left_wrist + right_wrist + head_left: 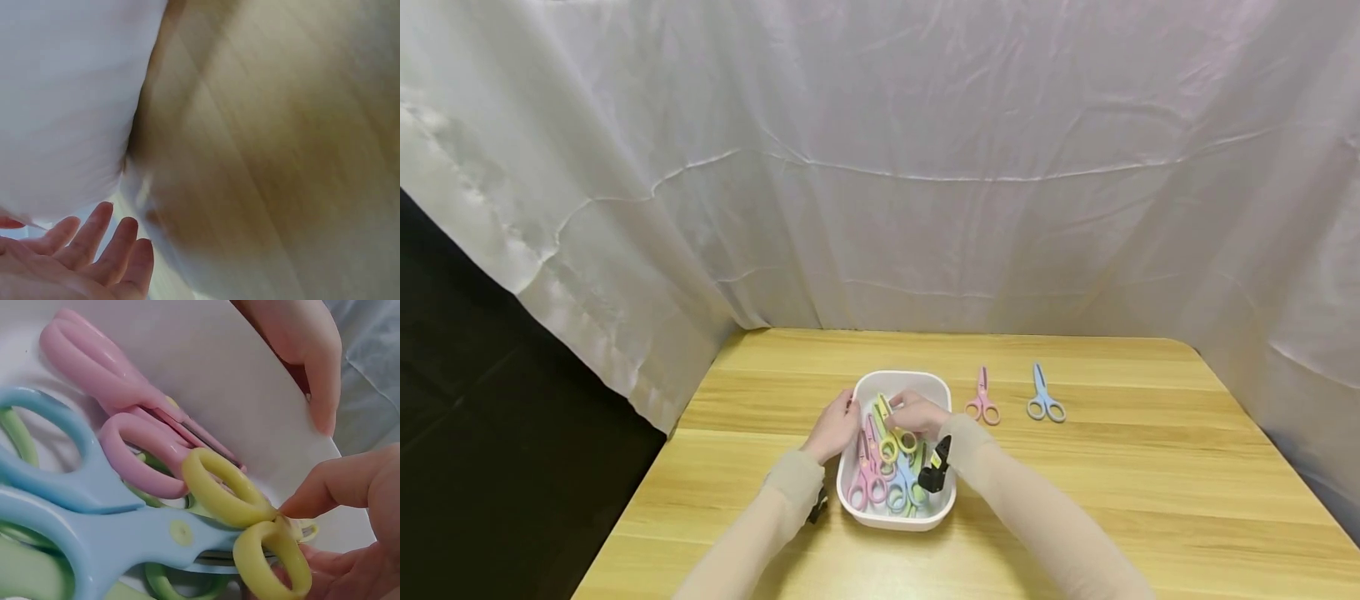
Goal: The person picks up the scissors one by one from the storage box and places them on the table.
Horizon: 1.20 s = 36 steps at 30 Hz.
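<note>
A white plastic bin (898,523) stands on the table with several pairs of scissors inside. My left hand (835,429) grips its left wall, thumb over the rim and fingers along the outside. Inside the bin, my right hand (917,414) pinches yellow scissors (206,503) near the pivot, between thumb and fingers. Their handle loops point toward me and overlap blue scissors (150,534) in the right wrist view. Pink scissors (106,387) lie along the left wall. Green scissors (31,569) are partly hidden beneath the blue pair.
Right of the bin, pink scissors (982,392) and blue scissors (1041,385) lie apart on the wooden table (1150,467), blades pointing away from me. A pale curtain (925,250) hangs behind the table's far edge. Something black (512,400) is at the left.
</note>
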Motion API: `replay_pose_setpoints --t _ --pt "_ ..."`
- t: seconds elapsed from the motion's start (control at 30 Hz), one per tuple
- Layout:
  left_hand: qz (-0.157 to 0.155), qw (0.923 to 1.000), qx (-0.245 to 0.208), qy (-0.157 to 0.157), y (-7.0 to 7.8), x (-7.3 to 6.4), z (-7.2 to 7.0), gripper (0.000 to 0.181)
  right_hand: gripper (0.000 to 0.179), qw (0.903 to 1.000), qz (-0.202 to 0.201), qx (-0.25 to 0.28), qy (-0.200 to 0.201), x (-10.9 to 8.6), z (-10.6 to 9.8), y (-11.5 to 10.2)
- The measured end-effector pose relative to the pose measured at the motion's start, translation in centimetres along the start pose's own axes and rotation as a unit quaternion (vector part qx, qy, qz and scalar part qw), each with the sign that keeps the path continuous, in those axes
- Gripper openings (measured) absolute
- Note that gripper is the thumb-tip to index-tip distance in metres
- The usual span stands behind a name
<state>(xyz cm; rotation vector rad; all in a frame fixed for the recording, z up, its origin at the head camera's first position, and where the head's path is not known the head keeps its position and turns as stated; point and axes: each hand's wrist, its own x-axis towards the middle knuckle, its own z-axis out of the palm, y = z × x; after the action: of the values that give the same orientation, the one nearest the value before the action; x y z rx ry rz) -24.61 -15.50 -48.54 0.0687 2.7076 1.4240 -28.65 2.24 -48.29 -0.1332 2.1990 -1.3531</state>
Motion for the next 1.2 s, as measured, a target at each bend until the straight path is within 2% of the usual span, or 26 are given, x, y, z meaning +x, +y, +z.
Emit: replay_pose_setpoints --t 0.13,0.27,0.37,0.5,0.67,0.93,1.2 --pt "0.003 0.9999 0.004 -0.014 -0.1 -0.7 -0.2 0.049 0.051 0.9998 -0.016 0.007 -0.004 0.1 0.1 0.0" --pt "-0.007 0.9996 0.008 -0.024 0.0 -1.3 -0.1 0.052 0.044 0.9993 -0.036 0.011 -0.002 -0.2 0.1 -0.2" --pt "-0.007 0.9998 0.013 -0.016 -0.1 -1.4 0.1 0.052 0.036 0.9985 -0.048 0.024 0.0 -0.6 0.1 -0.3" --pt "-0.001 0.9992 0.039 0.01 -0.3 -1.4 0.4 0.051 0.031 0.9971 -0.069 0.029 0.014 -0.7 0.2 -0.4" --pt "-0.007 0.998 0.057 0.025 -0.1 -1.4 0.5 0.051 0.029 0.9951 -0.085 0.037 0.034 -0.5 0.3 -0.3" --pt "-0.008 0.9976 0.064 0.024 0.0 -1.4 0.6 0.052 0.032 0.9898 -0.102 0.053 0.085 -0.9 0.5 0.0" --pt "-0.005 0.9969 0.074 0.023 0.0 -1.2 0.6 0.052 0.037 0.9842 -0.105 0.114 0.085 -1.5 0.5 0.0"
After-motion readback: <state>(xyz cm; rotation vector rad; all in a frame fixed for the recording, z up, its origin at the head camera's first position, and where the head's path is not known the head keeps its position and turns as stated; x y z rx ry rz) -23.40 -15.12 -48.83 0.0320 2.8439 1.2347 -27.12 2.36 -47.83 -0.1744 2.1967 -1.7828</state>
